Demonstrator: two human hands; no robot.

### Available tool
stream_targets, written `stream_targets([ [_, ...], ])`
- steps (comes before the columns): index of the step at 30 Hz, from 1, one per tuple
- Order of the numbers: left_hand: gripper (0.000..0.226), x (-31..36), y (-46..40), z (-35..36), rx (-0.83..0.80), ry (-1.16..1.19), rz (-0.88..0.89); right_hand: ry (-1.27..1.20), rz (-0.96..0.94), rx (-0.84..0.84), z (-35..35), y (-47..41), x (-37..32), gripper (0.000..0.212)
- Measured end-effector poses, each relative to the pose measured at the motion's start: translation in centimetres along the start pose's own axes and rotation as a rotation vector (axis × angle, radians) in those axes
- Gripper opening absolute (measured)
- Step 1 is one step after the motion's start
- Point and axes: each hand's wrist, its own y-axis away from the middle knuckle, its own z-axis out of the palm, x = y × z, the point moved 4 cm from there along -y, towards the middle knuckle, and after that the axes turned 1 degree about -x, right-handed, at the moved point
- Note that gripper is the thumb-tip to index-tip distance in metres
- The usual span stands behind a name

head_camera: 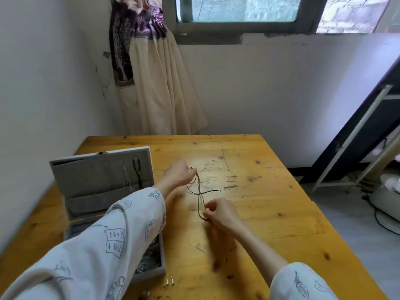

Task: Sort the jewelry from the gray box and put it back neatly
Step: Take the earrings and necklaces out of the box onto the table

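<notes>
A thin brown cord necklace [199, 192] is stretched over the wooden table [259, 191], its loose ends trailing to the right. My left hand [178, 174] pinches its far end together with a small metal ring. My right hand [220, 213] pinches the near end of the cord close to the table top. The gray jewelry box [101, 182] stands open at the left, partly hidden by my left sleeve. A dark cord and a thin chain hang inside its raised lid. Small pieces lie in its tray [153, 254].
Two small silver earrings [170, 280] lie on the table just before the box, with another small piece [147, 293] near the front edge. A curtain [155, 83] hangs behind the table's far edge. A dark frame with a white rack [357, 137] leans at the right.
</notes>
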Motion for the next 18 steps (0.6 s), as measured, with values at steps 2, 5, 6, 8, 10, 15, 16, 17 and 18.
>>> stream_targets([
  [2,0.03,0.3,1.5,-1.3,-0.008,0.0,0.014,0.028,-0.018,0.006,-0.5,0.7,-0.6,0.021],
  [5,0.041,0.8,4.5,-3.5,-0.03,0.07,0.065,0.049,-0.067,0.041,-1.6,2.0,-2.4,0.027],
  [6,0.038,0.8,5.7,-4.3,-0.022,0.088,0.096,0.048,-0.095,0.048,-2.0,2.4,-3.3,0.026],
  [8,0.032,0.5,8.1,-6.0,0.022,0.139,0.136,0.044,-0.155,0.048,-2.4,3.2,-5.6,0.025],
  [10,0.03,-0.4,10.6,-7.6,0.076,0.238,0.133,0.041,-0.213,0.032,-2.4,3.7,-8.3,0.026],
  [15,0.021,-5.3,15.6,-10.5,0.276,0.49,0.064,-0.064,-0.292,-0.031,-0.3,4.5,-13.9,0.027],
  [16,0.018,-6.7,16.2,-10.7,0.326,0.537,0.032,-0.091,-0.299,-0.037,0.3,4.6,-14.6,0.027],
  [17,0.016,-8.0,16.7,-10.7,0.371,0.557,-0.005,-0.111,-0.304,-0.044,1.0,4.6,-15.1,0.027],
  [18,0.015,-9.4,17.1,-10.6,0.406,0.558,-0.047,-0.124,-0.306,-0.053,1.7,4.6,-15.5,0.026],
])
